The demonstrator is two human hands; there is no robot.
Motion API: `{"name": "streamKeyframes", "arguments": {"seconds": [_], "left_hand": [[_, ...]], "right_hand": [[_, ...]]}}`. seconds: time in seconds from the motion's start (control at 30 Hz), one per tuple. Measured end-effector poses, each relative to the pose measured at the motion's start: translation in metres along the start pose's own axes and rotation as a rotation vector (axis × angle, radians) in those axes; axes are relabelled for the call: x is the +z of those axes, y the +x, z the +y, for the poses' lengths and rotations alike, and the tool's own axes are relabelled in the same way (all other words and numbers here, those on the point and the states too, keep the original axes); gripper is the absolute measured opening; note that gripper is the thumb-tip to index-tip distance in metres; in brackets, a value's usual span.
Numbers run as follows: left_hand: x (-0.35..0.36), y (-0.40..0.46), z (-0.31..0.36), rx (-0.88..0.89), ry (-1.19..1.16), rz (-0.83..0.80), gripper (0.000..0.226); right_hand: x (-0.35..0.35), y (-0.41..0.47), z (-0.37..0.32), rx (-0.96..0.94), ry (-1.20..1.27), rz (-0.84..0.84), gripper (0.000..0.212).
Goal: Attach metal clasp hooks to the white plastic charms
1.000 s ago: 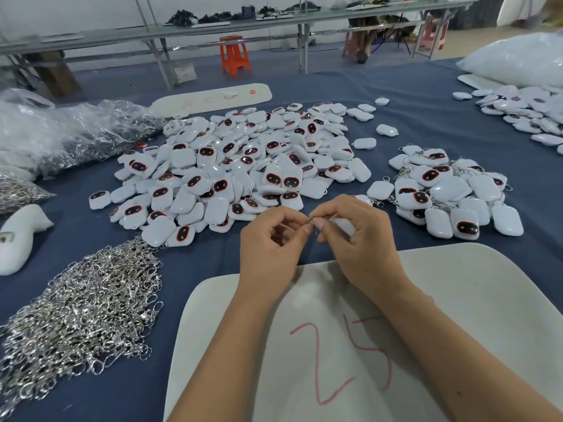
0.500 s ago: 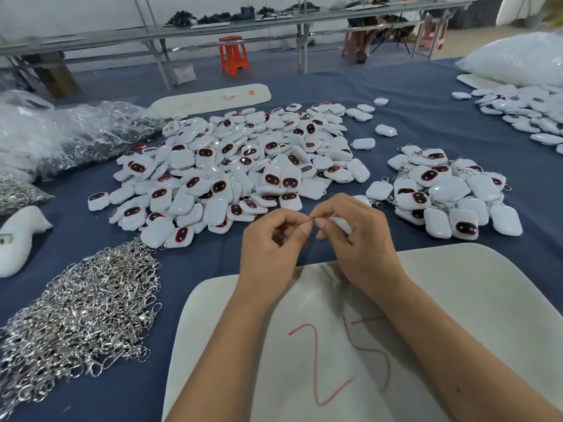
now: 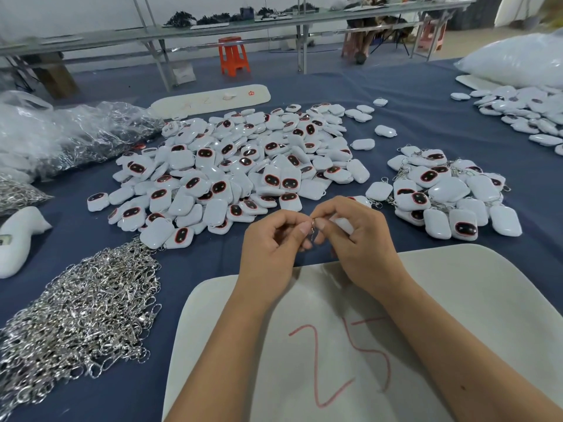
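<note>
Head view: both hands meet just above the far edge of a white tray [image 3: 457, 300] marked "25" in red. Left hand [image 3: 271, 245] has fingers curled, thumb and forefinger pinching a small metal clasp hook [image 3: 312, 226] right btwn the two hands. Right hand [image 3: 356, 239] is curled round a white charm [image 3: 344, 224], mostly hidden in the palm, w/ its fingertips touching the clasp hook too. Whether hook is already thru the charm's loop: can't tell, too small.

Big pile of loose charms [image 3: 237, 166] lies on the blue table [image 3: 426, 123] beyond the hands, many face-up w/ dark red-rimmed ovals. Smaller pile of charms with hooks [image 3: 441, 190] sits to the right, just beside the right hand. Heap of silver clasp hooks [image 3: 76, 315] at near left, touching the big pile's near edge. Clear plastic bags [image 3: 67, 132] far left. More white charms at far right [image 3: 524, 114], an orange stool [image 3: 233, 56] past the table.
</note>
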State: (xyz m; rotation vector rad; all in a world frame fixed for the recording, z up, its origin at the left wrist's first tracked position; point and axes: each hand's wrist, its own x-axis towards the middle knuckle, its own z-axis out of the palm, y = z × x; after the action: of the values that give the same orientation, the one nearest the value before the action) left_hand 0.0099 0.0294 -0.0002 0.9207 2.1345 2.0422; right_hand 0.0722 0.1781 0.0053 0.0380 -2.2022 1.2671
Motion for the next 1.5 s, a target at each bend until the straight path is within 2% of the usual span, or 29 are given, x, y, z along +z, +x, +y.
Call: {"name": "streamKeyframes", "arguments": {"seconds": [0.23,0.4,0.5,0.6,0.77,1.1,1.23,1.5], "left_hand": [[0.000,0.000,0.000,-0.006,-0.013,-0.009,0.017],[0.006,-0.002,-0.001,0.022,0.137,0.046,0.018],[0.006,-0.002,-0.003,0.027,0.247,0.048,0.025],[0.005,-0.001,-0.004,0.033,0.356,0.050,0.030],[0.006,-0.003,-0.004,0.030,0.423,0.065,0.024],[0.008,-0.003,0.000,0.092,0.410,0.121,0.019],[0.010,-0.004,0.001,0.089,0.392,0.142,0.017],[0.024,-0.008,0.005,0.127,0.378,0.312,0.012]], "right_hand": [[0.001,0.000,0.003,0.101,0.070,-0.009,0.018],[0.002,0.000,0.002,0.110,0.047,-0.014,0.018],[0.002,-0.001,0.001,0.063,-0.042,-0.024,0.017],[0.003,-0.001,-0.001,-0.079,-0.218,-0.024,0.016],[-0.001,0.001,0.002,-0.140,-0.331,-0.037,0.015],[0.001,-0.002,-0.002,-0.017,-0.122,0.024,0.015],[0.006,-0.003,-0.004,-0.007,-0.129,0.072,0.014],[0.013,-0.005,-0.012,-0.059,-0.144,0.139,0.014]]}}
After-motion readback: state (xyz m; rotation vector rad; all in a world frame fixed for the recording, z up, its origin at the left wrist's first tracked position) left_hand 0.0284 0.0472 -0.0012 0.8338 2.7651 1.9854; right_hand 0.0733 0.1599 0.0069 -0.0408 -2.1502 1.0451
